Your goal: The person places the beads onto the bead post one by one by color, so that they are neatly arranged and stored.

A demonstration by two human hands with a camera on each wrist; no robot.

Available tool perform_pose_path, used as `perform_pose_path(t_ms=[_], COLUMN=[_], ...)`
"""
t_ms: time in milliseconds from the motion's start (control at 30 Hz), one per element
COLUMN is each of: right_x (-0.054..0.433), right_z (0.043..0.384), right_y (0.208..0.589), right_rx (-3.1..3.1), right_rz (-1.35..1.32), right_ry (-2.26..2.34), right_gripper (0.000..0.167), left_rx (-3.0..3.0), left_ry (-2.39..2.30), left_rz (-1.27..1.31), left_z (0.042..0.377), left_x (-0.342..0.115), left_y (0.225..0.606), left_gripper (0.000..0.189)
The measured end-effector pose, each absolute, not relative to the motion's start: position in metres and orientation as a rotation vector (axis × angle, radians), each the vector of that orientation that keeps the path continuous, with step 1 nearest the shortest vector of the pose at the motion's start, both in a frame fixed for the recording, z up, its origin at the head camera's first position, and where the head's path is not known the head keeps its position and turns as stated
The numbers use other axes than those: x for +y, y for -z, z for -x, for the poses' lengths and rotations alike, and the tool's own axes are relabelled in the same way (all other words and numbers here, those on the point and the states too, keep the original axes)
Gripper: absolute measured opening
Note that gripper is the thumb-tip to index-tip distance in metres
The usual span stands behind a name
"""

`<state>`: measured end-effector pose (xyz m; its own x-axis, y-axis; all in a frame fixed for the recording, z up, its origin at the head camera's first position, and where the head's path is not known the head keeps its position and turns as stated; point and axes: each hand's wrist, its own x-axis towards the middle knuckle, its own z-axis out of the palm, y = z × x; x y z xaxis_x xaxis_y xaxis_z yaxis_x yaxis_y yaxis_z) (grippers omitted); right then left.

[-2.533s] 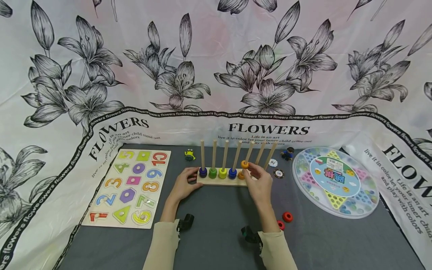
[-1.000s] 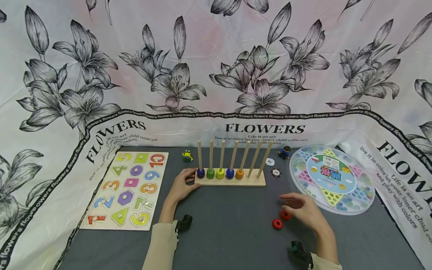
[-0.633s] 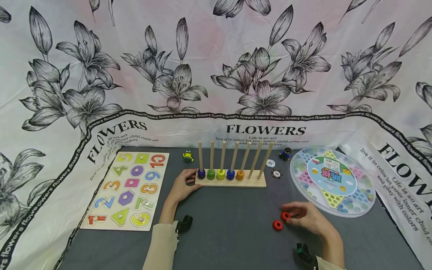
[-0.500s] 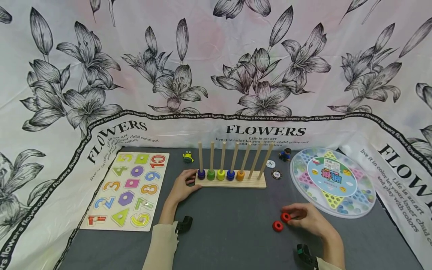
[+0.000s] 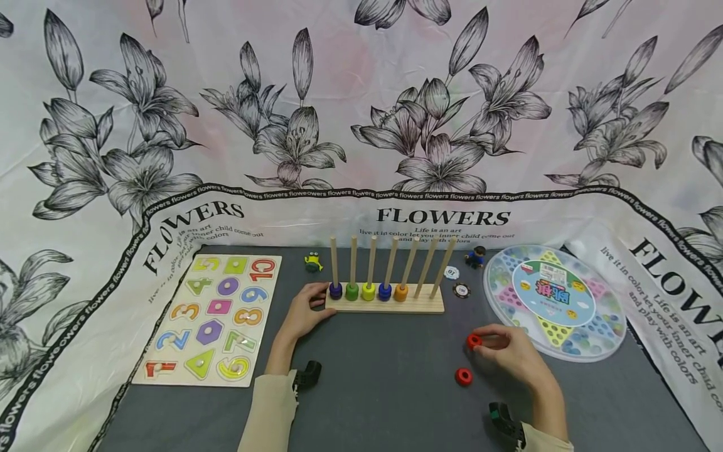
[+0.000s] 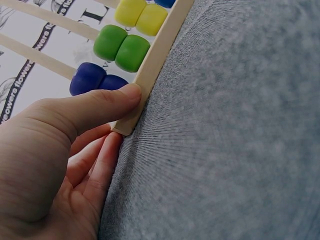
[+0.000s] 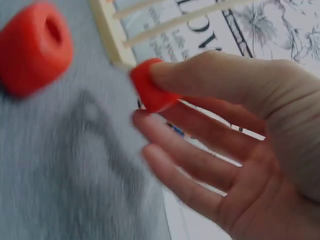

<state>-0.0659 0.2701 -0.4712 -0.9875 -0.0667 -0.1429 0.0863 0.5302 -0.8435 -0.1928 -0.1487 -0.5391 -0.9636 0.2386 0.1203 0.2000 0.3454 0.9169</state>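
Observation:
My left hand [image 5: 304, 314] grips the left end of a wooden peg board [image 5: 420, 306]. In the left wrist view the thumb lies on the base's edge [image 6: 157, 62], fingers behind. Dark blue beads [image 6: 90, 79], green beads [image 6: 122, 49] and yellow beads [image 6: 141, 16] sit in pairs on pegs there. Blue [image 5: 385, 291] and orange beads [image 5: 401, 292] follow to the right; the two rightmost pegs are bare. My right hand [image 5: 516, 356] pinches a red bead [image 7: 150, 86] between thumb and fingers, above the cloth. Another red bead [image 5: 464, 376] lies on the cloth nearby.
A number-and-shape puzzle board [image 5: 228, 314] lies at left. A round Chinese checkers box [image 5: 612, 320] lies at right. Behind are a green toy frog [image 5: 313, 261], a small toy figure [image 5: 476, 257], a white chip [image 5: 451, 272] and a black chip [image 5: 461, 290].
My right hand left an orange bead on the fifth peg, went to the red beads, pinched one and raised it away from the other. The left hand stays on the board.

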Motion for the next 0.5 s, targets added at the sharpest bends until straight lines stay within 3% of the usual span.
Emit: perform_pose_path(t_ms=[500], right_x=[0.208], right_z=[0.105], right_y=[0.413], right_rx=[2.884], right_rz=[0.001], right_ry=[1.989], right_gripper=[0.031], left_rx=[2.547], left_ry=[-1.730], left_rz=[-0.401], left_z=[0.192], left_x=[-0.149], left_y=[0.538], left_gripper=[0.063])
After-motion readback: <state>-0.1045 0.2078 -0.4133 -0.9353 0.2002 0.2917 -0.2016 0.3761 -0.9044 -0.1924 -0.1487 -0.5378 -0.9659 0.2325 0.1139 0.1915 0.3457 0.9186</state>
